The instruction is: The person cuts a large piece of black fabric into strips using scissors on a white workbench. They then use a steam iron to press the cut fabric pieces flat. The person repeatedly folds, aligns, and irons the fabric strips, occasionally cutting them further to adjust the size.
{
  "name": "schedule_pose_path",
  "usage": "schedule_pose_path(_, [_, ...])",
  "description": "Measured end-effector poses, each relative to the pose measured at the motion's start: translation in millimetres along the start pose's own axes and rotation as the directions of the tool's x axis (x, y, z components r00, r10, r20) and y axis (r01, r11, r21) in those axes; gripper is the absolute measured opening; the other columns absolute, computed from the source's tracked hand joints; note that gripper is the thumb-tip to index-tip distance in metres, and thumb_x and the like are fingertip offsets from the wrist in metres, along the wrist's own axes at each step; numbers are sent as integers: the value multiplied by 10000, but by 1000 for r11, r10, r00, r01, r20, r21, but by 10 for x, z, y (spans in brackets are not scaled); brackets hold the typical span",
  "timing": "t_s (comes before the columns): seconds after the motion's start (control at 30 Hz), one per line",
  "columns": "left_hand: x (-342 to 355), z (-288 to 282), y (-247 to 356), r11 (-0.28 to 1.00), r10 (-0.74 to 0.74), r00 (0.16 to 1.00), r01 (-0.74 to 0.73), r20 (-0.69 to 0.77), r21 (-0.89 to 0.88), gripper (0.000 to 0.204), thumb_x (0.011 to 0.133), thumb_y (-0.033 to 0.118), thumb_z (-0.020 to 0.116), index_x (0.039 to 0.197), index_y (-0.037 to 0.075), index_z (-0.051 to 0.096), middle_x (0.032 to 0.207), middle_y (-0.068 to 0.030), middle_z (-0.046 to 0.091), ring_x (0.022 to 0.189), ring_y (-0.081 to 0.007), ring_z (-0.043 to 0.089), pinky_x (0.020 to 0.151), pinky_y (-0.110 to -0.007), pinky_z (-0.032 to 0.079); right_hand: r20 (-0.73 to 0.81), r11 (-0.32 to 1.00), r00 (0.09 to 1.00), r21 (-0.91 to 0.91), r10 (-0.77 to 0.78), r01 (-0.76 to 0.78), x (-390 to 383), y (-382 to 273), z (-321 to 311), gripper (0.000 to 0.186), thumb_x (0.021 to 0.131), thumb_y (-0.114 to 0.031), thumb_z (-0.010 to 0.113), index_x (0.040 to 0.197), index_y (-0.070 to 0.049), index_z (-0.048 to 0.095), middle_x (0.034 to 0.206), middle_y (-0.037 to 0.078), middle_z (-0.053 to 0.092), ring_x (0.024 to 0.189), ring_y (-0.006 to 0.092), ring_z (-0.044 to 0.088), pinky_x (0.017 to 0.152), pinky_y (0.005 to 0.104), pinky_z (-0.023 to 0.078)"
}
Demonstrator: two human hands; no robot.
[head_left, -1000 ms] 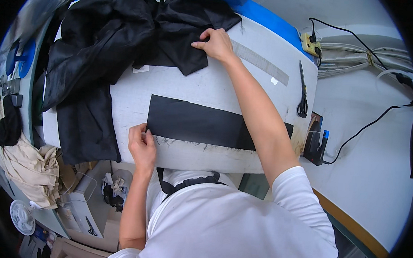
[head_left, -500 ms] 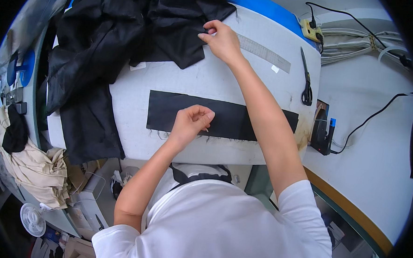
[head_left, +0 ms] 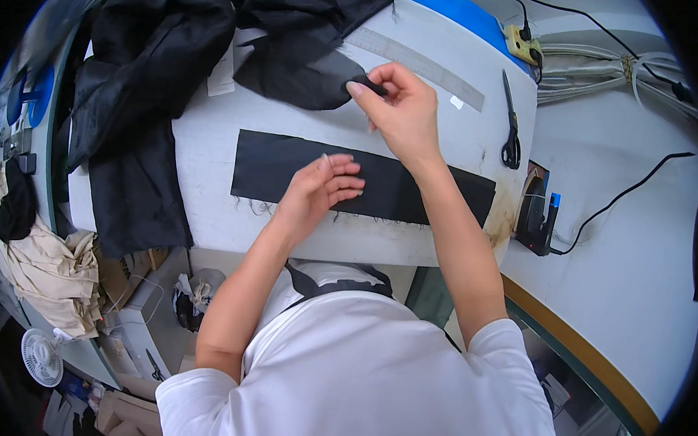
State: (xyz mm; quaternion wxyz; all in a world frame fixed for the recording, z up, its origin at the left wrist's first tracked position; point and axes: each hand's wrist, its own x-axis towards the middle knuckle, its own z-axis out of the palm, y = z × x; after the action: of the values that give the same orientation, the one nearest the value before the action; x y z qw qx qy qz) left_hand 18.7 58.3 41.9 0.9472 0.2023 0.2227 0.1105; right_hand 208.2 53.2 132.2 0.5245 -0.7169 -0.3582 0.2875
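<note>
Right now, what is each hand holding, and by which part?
The right hand pinches the black cloth by its near flap's right end, between thumb and fingers. The left hand, over the black strip, appears to hold nothing.

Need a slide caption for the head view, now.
Right hand pinching black cloth, left hand over a black strip with a frayed near edge.

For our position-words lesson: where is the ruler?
In the head view, the ruler lies upper right of centre, beyond the right hand, left of the scissors.
</note>
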Motion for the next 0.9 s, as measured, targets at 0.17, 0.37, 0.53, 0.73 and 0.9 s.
schedule_pose_path(0.17, [309,104,75,853,62,997,-32,39,-520,885,817,605,679,1432,24,418,1456,-142,473,1398,-343,383,1205,-504,247,-30,950,986,271,166,-152,-431,-119,-290,189,891,-95,728,973,30,612,738,48,660,520,65,553,442,214,438])
schedule_pose_path(0.37, [414,-259,263,754,153,981,-192,-115,-629,427,957,304,638,1249,-6,603,1287,-162,633,1267,-320,544,1157,-492,337,-191,899,944,402,269,-175,-931,115,-621,186,925,-99,697,1005,51,623,767,50,661,508,65,539,425,217,443])
schedule_pose_path(0.53, [213,-263,382,975,174,920,-212,-352,-72,117,935,29,635,1050,8,639,1047,-114,703,974,-214,668,939,-363,519,-315,936,885,199,341,-290,-1209,351,-903,144,938,-93,685,995,28,633,742,11,650,536,32,520,445,204,416])
schedule_pose_path(0.73, [-265,10,313,831,438,774,-156,-456,534,134,905,-8,682,1039,-11,674,881,-39,707,796,-101,641,778,-232,522,-406,985,899,26,165,-169,-1459,871,-877,147,907,-98,715,964,22,653,634,-57,522,581,10,418,505,203,333])
schedule_pose_path(0.9, [-306,-345,213,737,535,664,-64,-522,673,103,892,70,737,855,-19,701,790,9,654,661,-69,526,610,-211,420,-417,946,898,-212,140,-245,-1452,1204,-653,220,856,-205,763,941,-23,671,561,24,496,508,95,431,498,285,380])
